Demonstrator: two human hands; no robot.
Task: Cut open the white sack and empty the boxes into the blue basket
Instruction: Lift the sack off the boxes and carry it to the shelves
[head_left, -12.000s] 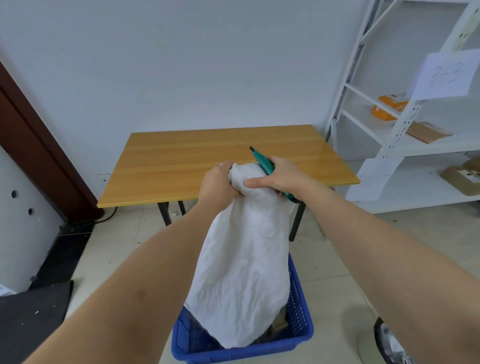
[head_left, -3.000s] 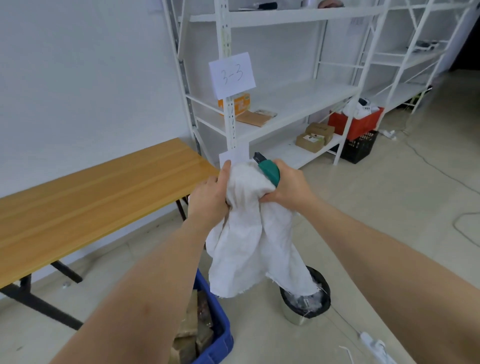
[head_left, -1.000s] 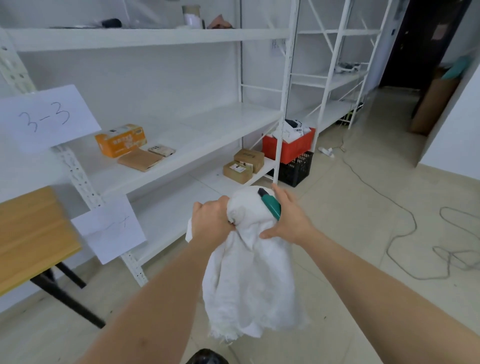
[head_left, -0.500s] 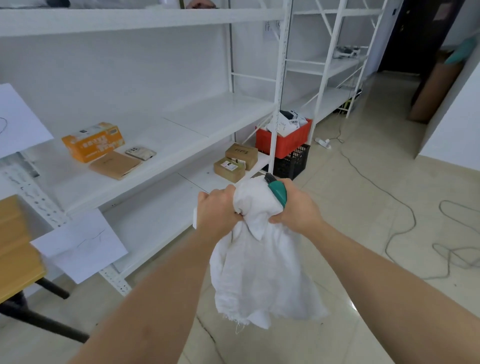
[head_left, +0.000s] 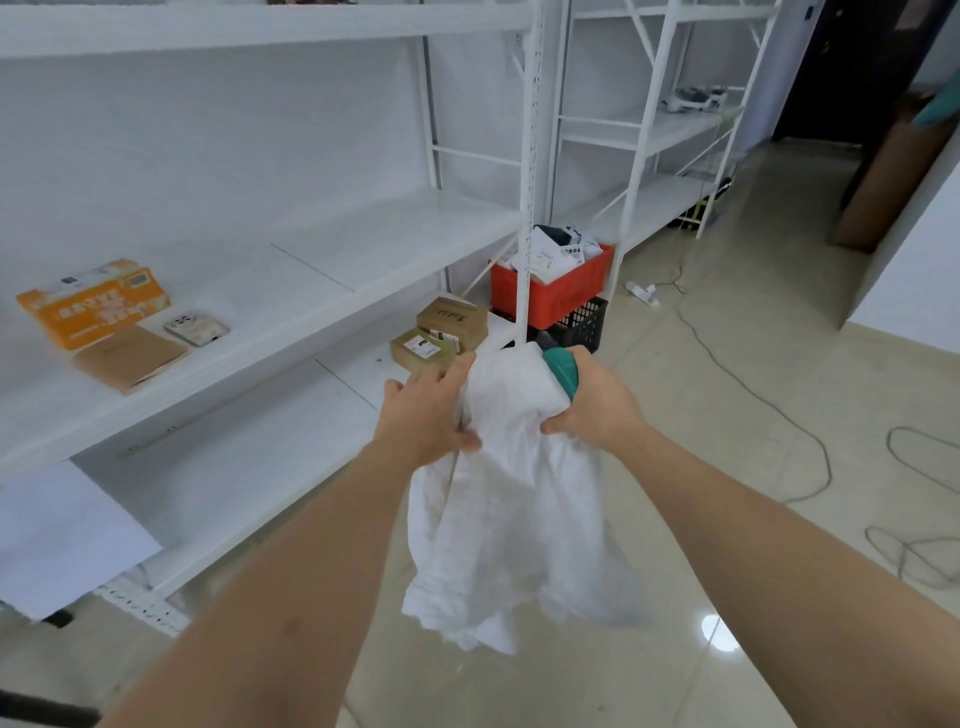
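Sack hangs limp and crumpled at centre frame, gripped at its bunched top by both hands and trailing down toward 6 o'clock over the tiled floor. It looks empty; no boxes bulge in it, so the emptying seems done, though I cannot see the basket to confirm that.

Left hand is closed on the sack's upper edge, fingers curled into the cloth. Right hand is closed too, pinching sack cloth and also holding a green-handled cutter against the fabric. Whether the blade is out I cannot tell; the tip is hidden behind the sack.

At 10 o'clock stand white shelves with an orange box, a brown envelope and a phone. At 12 o'clock sit two small cartons, and just past them a red crate. Cables trail across the floor at 3 o'clock.

Risks, as I judge them:
- The cutter shares a grip with loose cloth. If the blade is exposed, a tug on the sack could drag it toward the left hand, which sits near.
- The frayed lower edge could swing and snag on a shelf post.
- The floor cables could catch a foot while eyes are on the sack.
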